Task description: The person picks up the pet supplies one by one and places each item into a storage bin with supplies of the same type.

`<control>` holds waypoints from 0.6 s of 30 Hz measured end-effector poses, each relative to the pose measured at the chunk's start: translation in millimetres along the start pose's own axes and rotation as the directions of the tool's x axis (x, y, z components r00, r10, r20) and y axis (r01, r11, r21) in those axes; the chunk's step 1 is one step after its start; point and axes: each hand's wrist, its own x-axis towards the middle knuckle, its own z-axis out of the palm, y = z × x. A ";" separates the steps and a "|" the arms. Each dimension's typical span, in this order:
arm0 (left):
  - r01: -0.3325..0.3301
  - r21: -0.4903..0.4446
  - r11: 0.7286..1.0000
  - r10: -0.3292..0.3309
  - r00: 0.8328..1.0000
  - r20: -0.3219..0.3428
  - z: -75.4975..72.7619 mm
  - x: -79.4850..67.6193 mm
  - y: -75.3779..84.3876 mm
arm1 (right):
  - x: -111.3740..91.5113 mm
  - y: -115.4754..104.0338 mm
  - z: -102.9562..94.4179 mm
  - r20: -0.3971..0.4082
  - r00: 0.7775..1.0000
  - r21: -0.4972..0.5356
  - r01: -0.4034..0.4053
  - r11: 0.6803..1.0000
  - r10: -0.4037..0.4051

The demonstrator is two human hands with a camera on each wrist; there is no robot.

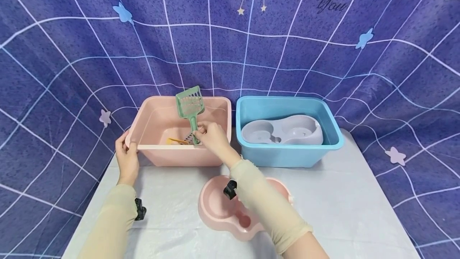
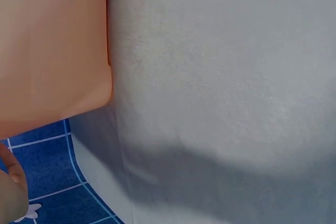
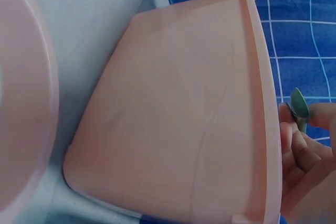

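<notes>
A green slotted litter scoop (image 1: 190, 105) stands tilted with its blade up over the pink bin (image 1: 187, 157). My right hand (image 1: 213, 135) pinches its handle between thumb and fingers, above the bin's front rim. In the right wrist view only a small part of the green scoop (image 3: 299, 103) shows by the fingers. My left hand (image 1: 127, 159) grips the bin's left front corner, thumb in front and fingers round the rim. Inside the bin lie a yellow item (image 1: 177, 141) and a dark slotted piece, both partly hidden by the front wall and the scoop.
To the right stands a blue bin (image 1: 276, 159) with a grey double pet bowl (image 1: 273, 131) in it. A pink double pet bowl (image 1: 215, 219) sits on the white-covered table (image 1: 165, 211) in front, partly under my right forearm. A blue patterned curtain (image 1: 223, 43) hangs behind.
</notes>
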 end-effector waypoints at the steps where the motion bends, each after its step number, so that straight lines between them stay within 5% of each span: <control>1: 0.003 -0.001 1.000 -0.003 1.000 0.001 0.3 -0.8 1.7 | 0.6 -0.1 -1.0 0.012 1.000 -0.003 -0.005 1.000 0.005; 18: -0.002 0.038 0.999 0.002 1.000 0.010 -1.4 1.7 -6.0 | 1.1 16.4 -2.9 0.077 0.997 -0.102 0.014 0.995 -0.007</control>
